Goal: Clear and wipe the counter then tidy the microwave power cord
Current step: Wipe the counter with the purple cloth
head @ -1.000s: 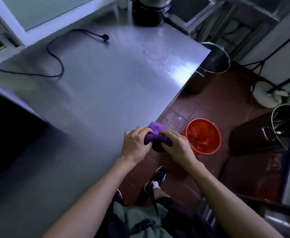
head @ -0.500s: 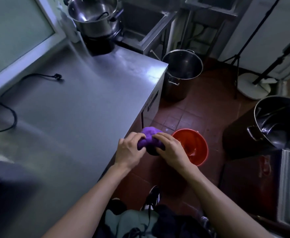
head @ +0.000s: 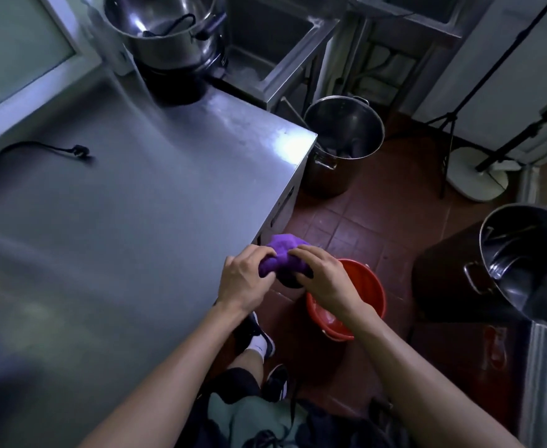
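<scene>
Hands are meeting just off the counter's [head: 136, 221] right edge: left hand [head: 244, 279] and right hand [head: 325, 279] are both clenching a bunched purple cloth [head: 281, 258], above a red bucket [head: 367, 287]. Near the counter's far left edge, the black power cord's [head: 39, 147] plug is lying loose.

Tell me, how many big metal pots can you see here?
3. One pot stands at the counter's far end, one stockpot sits on the floor by the counter's corner, and one large pot is at the right edge. Others may lie outside the view.
</scene>
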Action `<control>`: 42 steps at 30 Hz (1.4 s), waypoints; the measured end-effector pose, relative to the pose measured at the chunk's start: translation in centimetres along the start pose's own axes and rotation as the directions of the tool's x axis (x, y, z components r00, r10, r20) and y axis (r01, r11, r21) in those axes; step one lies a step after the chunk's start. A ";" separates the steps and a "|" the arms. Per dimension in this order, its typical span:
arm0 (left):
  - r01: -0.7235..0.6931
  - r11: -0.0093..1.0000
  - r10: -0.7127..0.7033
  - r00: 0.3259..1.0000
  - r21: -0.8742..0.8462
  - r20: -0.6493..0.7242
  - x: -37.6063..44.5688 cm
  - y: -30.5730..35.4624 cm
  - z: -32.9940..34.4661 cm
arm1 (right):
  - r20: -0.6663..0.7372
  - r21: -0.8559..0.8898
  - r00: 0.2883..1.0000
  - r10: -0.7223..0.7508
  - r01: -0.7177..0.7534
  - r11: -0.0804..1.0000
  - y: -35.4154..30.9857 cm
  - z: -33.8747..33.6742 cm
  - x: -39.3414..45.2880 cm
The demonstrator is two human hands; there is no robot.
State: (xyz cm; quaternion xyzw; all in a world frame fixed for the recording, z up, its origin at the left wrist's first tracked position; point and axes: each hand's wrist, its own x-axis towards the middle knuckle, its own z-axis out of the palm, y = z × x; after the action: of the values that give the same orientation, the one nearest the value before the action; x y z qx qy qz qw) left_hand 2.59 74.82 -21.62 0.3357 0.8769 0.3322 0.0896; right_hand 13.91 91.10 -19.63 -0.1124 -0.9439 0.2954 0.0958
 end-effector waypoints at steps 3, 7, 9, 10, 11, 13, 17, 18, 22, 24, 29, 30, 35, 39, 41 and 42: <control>0.054 0.996 -0.056 0.998 -0.069 -0.026 3.1 -1.5 0.0 | 0.017 0.000 1.000 -0.013 0.013 1.000 0.8 0.3 4.0; 0.088 0.986 -0.096 0.994 -0.138 -0.052 7.2 -3.5 -0.5 | 0.060 -0.019 0.997 -0.047 0.049 0.999 1.3 0.5 9.3; 0.084 0.985 -0.094 0.994 -0.152 -0.060 9.0 -4.3 -0.8 | 0.086 -0.023 0.994 -0.063 0.065 0.998 1.5 0.3 11.8; 0.086 0.984 -0.096 0.994 -0.153 -0.060 10.0 -4.6 -0.9 | 0.095 -0.030 0.992 -0.077 0.080 0.996 1.6 0.2 12.9; 0.094 0.985 -0.103 0.993 -0.148 -0.056 10.9 -4.9 -1.0 | 0.102 -0.039 0.991 -0.086 0.091 0.995 1.8 0.2 14.0; 0.108 0.984 -0.116 0.992 -0.140 -0.048 12.4 -5.2 -0.9 | 0.118 -0.042 0.989 -0.093 0.098 0.994 2.3 0.1 15.8; 0.127 0.978 -0.136 0.990 -0.164 -0.043 15.1 -5.2 -0.4 | 0.174 -0.034 0.979 -0.107 0.115 0.993 3.9 -0.5 19.1; 0.132 0.977 -0.140 0.990 -0.169 -0.036 16.1 -5.2 -0.2 | 0.186 -0.036 0.976 -0.114 0.122 0.992 4.6 -0.7 20.0; 0.154 0.980 -0.156 0.988 -0.125 -0.006 20.9 -4.6 0.4 | 0.203 -0.050 0.969 -0.141 0.155 0.987 7.8 -1.2 24.4; 0.179 0.977 -0.181 0.984 -0.111 -0.004 23.4 -4.2 0.7 | 0.229 -0.052 0.961 -0.153 0.169 0.984 9.4 -1.5 26.7; 0.230 0.972 -0.230 0.973 -0.053 0.014 29.1 -3.2 2.1 | 0.269 -0.061 0.941 -0.207 0.231 0.971 13.6 -2.6 33.0; 0.243 0.969 -0.243 0.970 -0.041 0.017 30.1 -3.1 2.4 | 0.278 -0.060 0.939 -0.203 0.228 0.972 14.3 -2.7 34.0; 0.333 0.942 -0.333 0.943 -0.033 0.021 32.8 -2.9 3.8 | 0.374 -0.023 0.899 -0.229 0.255 0.967 17.9 -2.2 37.9; 0.364 0.931 -0.363 0.931 -0.037 0.042 32.8 -3.9 4.3 | 0.445 -0.029 0.864 -0.234 0.276 0.961 19.2 -1.2 39.2; 0.376 0.927 -0.375 0.926 -0.007 0.045 32.5 -4.3 4.1 | 0.455 -0.025 0.862 -0.223 0.263 0.965 19.2 -0.6 39.3; 0.381 0.924 -0.381 0.923 0.017 0.048 32.3 -4.5 3.9 | 0.454 -0.018 0.863 -0.219 0.255 0.967 19.0 -0.3 39.3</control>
State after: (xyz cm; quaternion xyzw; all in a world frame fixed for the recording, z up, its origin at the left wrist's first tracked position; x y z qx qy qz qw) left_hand -22.82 95.35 -25.35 0.1675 0.9241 0.2966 0.1734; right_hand -20.67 117.07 -25.90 0.0720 -0.9578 0.2623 -0.0932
